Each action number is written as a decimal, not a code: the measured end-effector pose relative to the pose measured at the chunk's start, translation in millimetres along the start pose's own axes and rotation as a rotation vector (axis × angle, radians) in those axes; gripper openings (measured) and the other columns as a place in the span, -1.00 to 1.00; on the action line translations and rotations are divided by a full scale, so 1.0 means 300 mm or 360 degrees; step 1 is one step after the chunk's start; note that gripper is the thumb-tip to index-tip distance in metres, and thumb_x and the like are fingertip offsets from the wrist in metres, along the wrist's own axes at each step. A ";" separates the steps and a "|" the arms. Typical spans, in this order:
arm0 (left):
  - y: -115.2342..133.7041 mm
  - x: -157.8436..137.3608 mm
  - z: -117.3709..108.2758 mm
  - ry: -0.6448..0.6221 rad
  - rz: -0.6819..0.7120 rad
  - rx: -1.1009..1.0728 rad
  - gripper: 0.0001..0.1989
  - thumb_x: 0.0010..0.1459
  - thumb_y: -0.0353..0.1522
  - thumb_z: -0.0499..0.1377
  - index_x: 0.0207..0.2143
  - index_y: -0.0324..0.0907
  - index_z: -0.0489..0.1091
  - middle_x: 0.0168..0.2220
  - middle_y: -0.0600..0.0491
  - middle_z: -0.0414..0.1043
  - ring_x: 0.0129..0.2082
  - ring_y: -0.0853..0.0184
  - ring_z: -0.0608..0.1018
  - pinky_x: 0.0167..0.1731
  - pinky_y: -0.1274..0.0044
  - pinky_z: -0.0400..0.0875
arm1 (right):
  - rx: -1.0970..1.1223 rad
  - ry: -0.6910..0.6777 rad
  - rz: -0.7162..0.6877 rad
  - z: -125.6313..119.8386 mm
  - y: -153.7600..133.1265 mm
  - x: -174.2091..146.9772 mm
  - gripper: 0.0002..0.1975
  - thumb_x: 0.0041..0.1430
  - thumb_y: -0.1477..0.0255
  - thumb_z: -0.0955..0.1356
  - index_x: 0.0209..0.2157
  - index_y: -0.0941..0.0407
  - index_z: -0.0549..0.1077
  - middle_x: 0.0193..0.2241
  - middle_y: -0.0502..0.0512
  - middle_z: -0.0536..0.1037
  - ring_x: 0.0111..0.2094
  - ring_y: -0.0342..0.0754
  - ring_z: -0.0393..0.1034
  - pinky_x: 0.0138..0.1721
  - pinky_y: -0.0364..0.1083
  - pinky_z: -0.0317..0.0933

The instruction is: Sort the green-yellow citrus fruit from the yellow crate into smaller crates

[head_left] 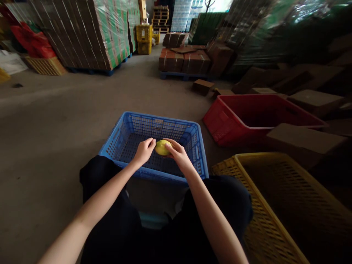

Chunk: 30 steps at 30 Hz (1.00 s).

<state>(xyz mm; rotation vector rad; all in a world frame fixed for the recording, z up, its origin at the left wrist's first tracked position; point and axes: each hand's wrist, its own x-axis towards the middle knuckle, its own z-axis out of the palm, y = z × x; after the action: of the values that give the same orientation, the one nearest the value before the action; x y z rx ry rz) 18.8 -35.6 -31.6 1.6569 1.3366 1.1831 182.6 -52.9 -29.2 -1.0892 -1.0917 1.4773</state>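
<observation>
Above the blue plastic crate (176, 120), I hold a yellow-green oval fruit (162, 147), perhaps a lemon or a mango. My right hand (176, 151) grips it from the right, with the thumb lying across its near side. At the fruit's left end, my left hand (145, 150) is closed with its fingertips pinched together. Whether those fingers touch the fruit or pinch something small cannot be made out. The crate stands on the floor between my knees, and its slotted bottom shows around my hands.
To the right stand a red crate (217, 123) and a yellow crate (264, 205), with cardboard boxes (305, 141) beside them. Farther off are wrapped pallet stacks (110, 33), flattened cardboard bundles (184, 60) on a blue pallet, and stacked yellow crates (144, 38).
</observation>
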 end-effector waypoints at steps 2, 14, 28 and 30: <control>-0.002 0.005 -0.003 0.0014 -0.0039 -0.0016 -0.59 0.17 -0.18 0.10 -0.66 -0.15 0.14 -0.69 0.16 0.12 -0.63 0.43 0.18 -0.54 0.55 -0.01 | -0.0029 -0.0088 0.0037 -0.001 0.001 -0.001 -0.51 -0.11 0.28 0.50 -0.10 0.08 0.45 -0.32 0.04 0.55 -0.48 -0.11 0.44 -0.53 -0.13 0.39; -0.052 0.010 0.003 -0.0110 -0.0126 -0.0157 -0.53 0.16 -0.02 0.05 -0.63 -0.15 0.17 -0.67 0.17 0.10 -0.63 0.43 0.21 -0.60 0.57 0.06 | -0.0052 -0.0321 0.0409 0.003 -0.011 -0.010 -0.57 0.12 0.01 0.28 -0.22 0.09 0.32 -0.59 0.01 0.52 -0.78 -0.13 0.33 -0.80 -0.20 0.11; -0.105 0.014 0.016 -0.0293 -0.0445 -0.0292 -0.53 0.15 0.02 0.04 -0.56 -0.18 0.28 -0.71 0.19 0.15 -0.70 0.47 0.24 -0.64 0.61 0.12 | 0.0032 -0.0322 0.0672 -0.005 0.004 0.018 -0.39 0.19 -0.08 0.16 -0.36 0.20 0.46 -0.68 0.10 0.52 -0.78 -0.17 0.28 -0.77 -0.23 0.08; -0.099 0.020 0.012 -0.0326 -0.0546 -0.0271 -0.49 0.17 0.01 0.01 -0.62 -0.18 0.25 -0.73 0.18 0.16 -0.71 0.47 0.22 -0.65 0.59 0.11 | 0.0028 -0.0195 0.0424 -0.005 0.001 0.013 -0.54 0.09 0.02 0.34 -0.27 0.15 0.47 -0.61 0.03 0.54 -0.72 -0.16 0.34 -0.72 -0.22 0.18</control>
<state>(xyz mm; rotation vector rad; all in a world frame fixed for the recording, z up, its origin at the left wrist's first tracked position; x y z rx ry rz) 12.2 -22.9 -58.7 1.3245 1.2886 0.8740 183.4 -48.9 -30.2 -1.1795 -1.0449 1.7800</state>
